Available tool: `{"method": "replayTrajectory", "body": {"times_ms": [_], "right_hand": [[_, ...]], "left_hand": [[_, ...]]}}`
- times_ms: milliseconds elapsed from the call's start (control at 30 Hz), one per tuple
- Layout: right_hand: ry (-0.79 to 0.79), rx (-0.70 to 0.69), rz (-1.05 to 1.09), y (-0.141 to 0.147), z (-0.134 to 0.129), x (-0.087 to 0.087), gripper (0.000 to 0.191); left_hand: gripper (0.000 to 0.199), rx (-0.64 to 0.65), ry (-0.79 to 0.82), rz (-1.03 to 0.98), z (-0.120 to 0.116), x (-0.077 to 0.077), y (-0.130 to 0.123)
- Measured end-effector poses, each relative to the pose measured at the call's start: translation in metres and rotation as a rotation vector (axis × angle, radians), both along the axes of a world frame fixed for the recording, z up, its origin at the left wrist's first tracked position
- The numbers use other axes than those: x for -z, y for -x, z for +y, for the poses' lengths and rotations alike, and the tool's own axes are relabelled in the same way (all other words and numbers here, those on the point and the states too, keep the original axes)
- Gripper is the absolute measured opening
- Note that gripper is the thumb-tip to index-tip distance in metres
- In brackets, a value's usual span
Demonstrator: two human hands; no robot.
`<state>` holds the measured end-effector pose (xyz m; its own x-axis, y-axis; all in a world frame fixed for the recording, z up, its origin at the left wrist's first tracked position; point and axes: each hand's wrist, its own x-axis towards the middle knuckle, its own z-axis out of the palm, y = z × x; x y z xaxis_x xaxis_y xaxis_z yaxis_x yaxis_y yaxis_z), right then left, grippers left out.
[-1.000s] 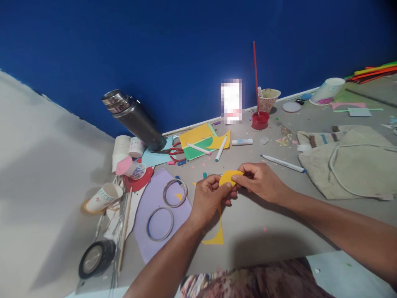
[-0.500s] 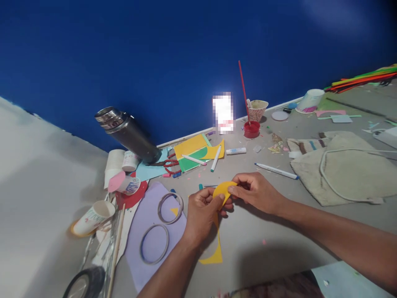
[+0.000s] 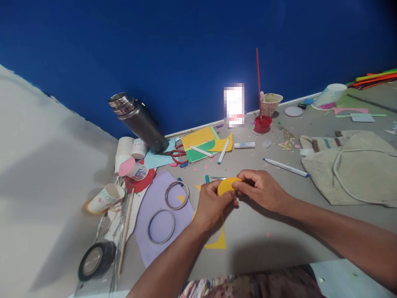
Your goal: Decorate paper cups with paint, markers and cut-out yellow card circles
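Between my two hands, above the grey table, is a small rounded piece of yellow paper. My left hand pinches its lower left part, thumb on top and fingers beneath. My right hand grips its right edge between thumb and fingertips. Under my left wrist lies a yellow paper offcut with a curved cut edge. Left of it, two tape rings rest on a purple sheet. The underside of the yellow piece is hidden.
A dark flask, paper cups and black tape stand at the left. Markers, a glue stick and red-handled scissors lie farther back. A cloth bag is at the right.
The view has shifted, so the table things appear farther right and slightly higher. The yellow piece is tilted flatter, and my left fingers show less beneath it; both hands still hold it.
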<state>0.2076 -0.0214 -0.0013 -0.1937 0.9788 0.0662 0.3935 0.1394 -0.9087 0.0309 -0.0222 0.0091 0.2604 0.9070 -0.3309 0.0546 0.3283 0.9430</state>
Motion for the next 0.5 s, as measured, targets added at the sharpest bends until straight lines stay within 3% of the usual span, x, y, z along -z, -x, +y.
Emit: {"method": "replayTrajectory", "body": {"times_ms": [267, 500], "right_hand": [[-0.016, 0.033, -0.007, 0.0028, -0.003, 0.0045, 0.032], [0.1, 0.088, 0.092, -0.0014, -0.0001, -0.0018, 0.037]], "left_hand": [[0.014, 0.006, -0.007, 0.071, 0.0018, 0.0026, 0.0024], [0.017, -0.032, -0.03, 0.084, 0.0003, 0.0013, 0.0025]]}}
